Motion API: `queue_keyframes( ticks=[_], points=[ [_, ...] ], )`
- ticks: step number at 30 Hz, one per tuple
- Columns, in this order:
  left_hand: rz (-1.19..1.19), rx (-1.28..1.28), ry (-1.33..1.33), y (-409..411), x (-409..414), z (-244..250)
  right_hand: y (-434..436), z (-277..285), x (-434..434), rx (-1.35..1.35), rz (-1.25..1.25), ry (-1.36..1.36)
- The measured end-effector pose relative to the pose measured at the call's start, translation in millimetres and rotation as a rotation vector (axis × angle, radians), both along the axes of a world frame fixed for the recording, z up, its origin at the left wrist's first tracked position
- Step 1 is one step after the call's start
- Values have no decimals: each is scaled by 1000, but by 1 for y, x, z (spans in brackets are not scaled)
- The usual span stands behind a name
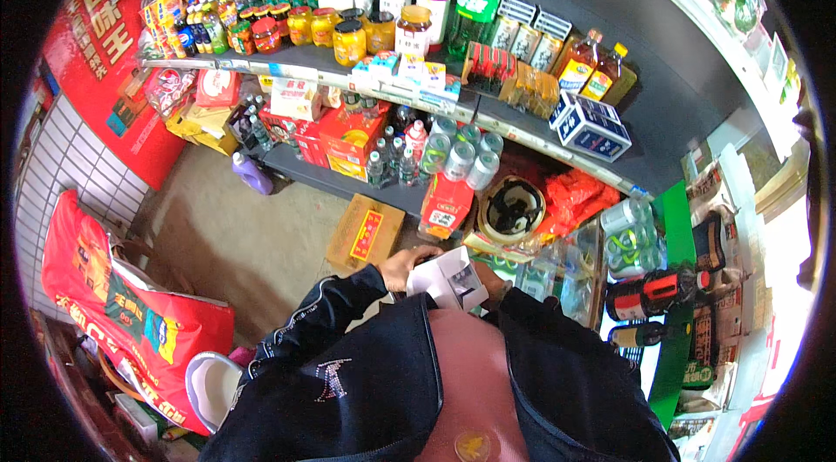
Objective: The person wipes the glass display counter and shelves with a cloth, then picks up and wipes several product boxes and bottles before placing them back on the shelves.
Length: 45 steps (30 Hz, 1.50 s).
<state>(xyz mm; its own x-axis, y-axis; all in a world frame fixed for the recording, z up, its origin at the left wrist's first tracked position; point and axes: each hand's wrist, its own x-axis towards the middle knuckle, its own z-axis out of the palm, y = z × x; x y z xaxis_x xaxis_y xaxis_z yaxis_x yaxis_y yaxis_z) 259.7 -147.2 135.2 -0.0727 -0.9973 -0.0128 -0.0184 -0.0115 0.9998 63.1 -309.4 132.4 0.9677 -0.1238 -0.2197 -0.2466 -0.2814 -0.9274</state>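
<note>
A small white box (439, 278) with a dark printed picture on one side is held in front of my chest. My left hand (400, 267) grips its left side, with the fingers at the far edge. My right hand (494, 284) is at its right side, partly hidden by the box and the dark sleeve. Just beyond the hands stands a red carton (447, 204), with a brown cardboard box (364, 233) on the floor to its left. A round dark bowl-like container with a pale rim (511, 209) sits to the right of the carton.
Shelves (313, 75) ahead carry jars, bottles and cartons. A purple jug (251, 173) stands on the floor. To the left are a large red bag (130, 312) and a white bucket (212, 390). At the right, a glass-sided case (588, 272) adjoins a green-edged shelf (676, 305) with bottles.
</note>
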Motion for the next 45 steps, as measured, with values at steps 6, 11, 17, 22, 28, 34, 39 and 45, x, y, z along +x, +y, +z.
queue_keyframes(
  ticks=[6,11,17,22,28,34,39,45],
  points=[
    [315,-9,317,15,4,15,4,31,13,653,-190,-339],
    [477,-125,502,-1,21,80,-25,69,30,212,-281,-121],
    [532,-241,622,14,-6,156,13,116,12,-237,-46,-119],
    [573,-228,548,27,-18,139,27,108,13,-554,-30,-233],
    [427,52,886,37,-7,95,66,97,12,165,-219,-163],
    [213,-79,638,74,15,93,71,59,2,533,-305,-189],
    [268,253,704,37,-1,-55,54,39,17,628,-81,-406],
    [330,300,785,28,-9,8,49,83,13,806,-293,-191]
  ],
)
